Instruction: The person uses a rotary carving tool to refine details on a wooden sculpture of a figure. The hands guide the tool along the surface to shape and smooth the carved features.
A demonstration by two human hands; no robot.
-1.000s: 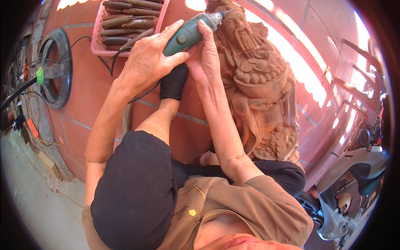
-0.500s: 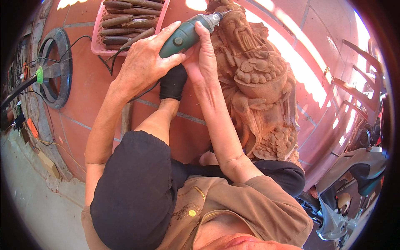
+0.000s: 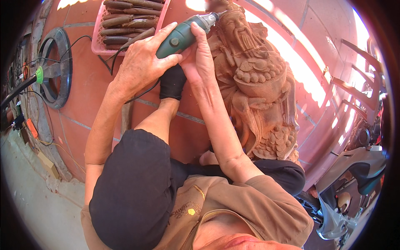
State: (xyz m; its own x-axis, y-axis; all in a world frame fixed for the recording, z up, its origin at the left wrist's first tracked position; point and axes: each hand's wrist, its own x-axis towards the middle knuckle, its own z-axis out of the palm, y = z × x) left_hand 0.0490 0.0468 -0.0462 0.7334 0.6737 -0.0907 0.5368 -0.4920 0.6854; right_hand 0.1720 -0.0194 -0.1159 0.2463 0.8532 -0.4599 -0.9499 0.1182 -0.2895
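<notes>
Green rotary tool nr carved figure's head

Person's L hand is gripping tool body, part-closed, thumb lying along near side. R hand is supporting from other side, half-open, palm partly up, thumb resting nr silver nose; its other fingers are mostly hiding, so can't tell how far they're curling. Nose is pointing twd figure's head; can't tell if tip's touching. Brown figure is lying face-up on red tile floor, R of hands. Pink basket w/ brown rods is sitting beyond L hand. Blk cord is trailing below L wrist.
</notes>
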